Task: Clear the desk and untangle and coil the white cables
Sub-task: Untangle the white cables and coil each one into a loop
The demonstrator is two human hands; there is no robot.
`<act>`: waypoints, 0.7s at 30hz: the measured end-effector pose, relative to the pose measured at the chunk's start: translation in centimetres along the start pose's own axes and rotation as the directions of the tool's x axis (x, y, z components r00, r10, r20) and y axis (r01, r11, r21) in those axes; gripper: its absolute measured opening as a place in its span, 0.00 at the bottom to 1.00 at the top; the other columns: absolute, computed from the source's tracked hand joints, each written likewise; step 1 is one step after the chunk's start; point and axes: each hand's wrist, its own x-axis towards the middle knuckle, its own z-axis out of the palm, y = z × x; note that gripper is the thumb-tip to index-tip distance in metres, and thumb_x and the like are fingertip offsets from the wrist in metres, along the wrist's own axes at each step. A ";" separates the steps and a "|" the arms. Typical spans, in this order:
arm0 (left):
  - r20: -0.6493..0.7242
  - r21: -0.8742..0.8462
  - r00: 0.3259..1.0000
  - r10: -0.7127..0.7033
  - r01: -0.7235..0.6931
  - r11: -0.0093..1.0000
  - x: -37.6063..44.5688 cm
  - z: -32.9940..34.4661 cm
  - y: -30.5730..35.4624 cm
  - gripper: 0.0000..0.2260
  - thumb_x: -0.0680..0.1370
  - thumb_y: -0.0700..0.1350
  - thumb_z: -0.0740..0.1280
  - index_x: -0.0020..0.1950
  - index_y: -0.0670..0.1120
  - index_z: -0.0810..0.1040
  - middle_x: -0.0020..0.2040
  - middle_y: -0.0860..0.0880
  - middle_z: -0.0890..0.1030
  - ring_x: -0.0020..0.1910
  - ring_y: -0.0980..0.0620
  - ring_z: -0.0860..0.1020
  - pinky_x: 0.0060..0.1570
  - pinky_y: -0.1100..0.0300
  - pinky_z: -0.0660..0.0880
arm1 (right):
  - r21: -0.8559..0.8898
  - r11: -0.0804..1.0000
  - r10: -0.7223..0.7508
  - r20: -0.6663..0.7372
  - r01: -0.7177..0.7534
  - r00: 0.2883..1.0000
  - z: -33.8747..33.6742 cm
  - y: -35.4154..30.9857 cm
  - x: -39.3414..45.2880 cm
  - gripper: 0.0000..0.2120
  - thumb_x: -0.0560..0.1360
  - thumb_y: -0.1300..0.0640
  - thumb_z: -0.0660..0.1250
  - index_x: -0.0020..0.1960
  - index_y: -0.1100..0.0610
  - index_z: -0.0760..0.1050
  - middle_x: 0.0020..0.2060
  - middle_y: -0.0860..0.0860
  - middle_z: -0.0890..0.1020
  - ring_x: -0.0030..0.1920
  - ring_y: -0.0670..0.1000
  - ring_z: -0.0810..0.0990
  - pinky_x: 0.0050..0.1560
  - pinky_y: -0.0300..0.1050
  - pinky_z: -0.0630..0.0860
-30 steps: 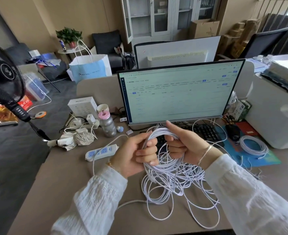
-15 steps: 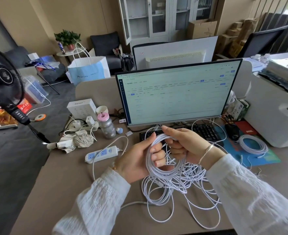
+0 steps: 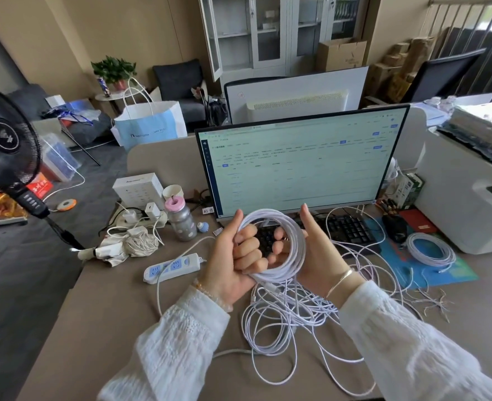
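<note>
Held up above the desk (image 3: 100, 308), in front of the monitor (image 3: 299, 163): a neat ring of white cable (image 3: 294, 241), gripped on both sides. Left hand (image 3: 233, 256) curled round the ring's left arc, fingers folded through the middle, thumb raised along the outside. Right hand (image 3: 311, 256) curled round the right arc, thumb pointing up, its fingertips tucked inside the ring and mostly hidden behind the strands. Trailing down from the ring's lower edge, a strand into the loose tangle of white cable (image 3: 285, 319) lying on the desk beneath the wrists; impossible to follow any single strand through that heap, and part of it covered by the white sleeves. Lowest loops nearly at the frame's bottom edge. Through the ring's centre, a glimpse of the black keyboard (image 3: 346, 230), its left part blocked by the hands. To the right, on the blue mat (image 3: 441, 273), a second coiled cable (image 3: 429, 250), already wound and lying well apart from the hands. Left of the hands, a white power strip (image 3: 172, 267) with its cord running toward the near edge. Further left, a bottle with a pink lid (image 3: 181, 221) and a crumpled heap of chargers and cords (image 3: 129, 241), contents hard to separate. Black fan (image 3: 4, 146) cut off at the left border. Screen text too blurred to read.
</note>
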 end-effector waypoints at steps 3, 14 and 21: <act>0.011 0.037 1.000 0.011 -0.011 0.999 0.0 -0.2 -0.4 0.23 0.80 0.58 0.59 0.27 0.50 0.60 0.18 0.55 0.56 0.18 0.57 0.49 0.18 0.65 0.54 | 0.085 0.994 -0.061 -0.124 0.072 0.990 0.5 0.7 0.2 0.31 0.73 0.30 0.53 0.27 0.56 0.70 0.17 0.49 0.67 0.18 0.47 0.66 0.24 0.39 0.66; 0.026 0.075 1.000 -0.005 0.004 0.997 0.2 -0.7 -0.2 0.24 0.79 0.60 0.58 0.28 0.50 0.60 0.18 0.54 0.56 0.17 0.57 0.52 0.20 0.65 0.57 | -0.196 0.978 -0.126 -0.261 0.075 0.957 0.0 1.0 1.6 0.29 0.76 0.35 0.55 0.32 0.58 0.69 0.19 0.51 0.68 0.19 0.49 0.66 0.24 0.39 0.66; -0.012 0.047 0.972 0.233 -0.232 0.972 -0.1 -0.6 6.1 0.23 0.81 0.59 0.57 0.30 0.51 0.59 0.17 0.54 0.57 0.20 0.56 0.49 0.19 0.66 0.56 | -0.689 0.724 -0.071 -0.114 -0.027 0.991 -5.0 3.0 0.6 0.24 0.73 0.41 0.65 0.44 0.65 0.78 0.32 0.55 0.80 0.31 0.50 0.78 0.37 0.39 0.76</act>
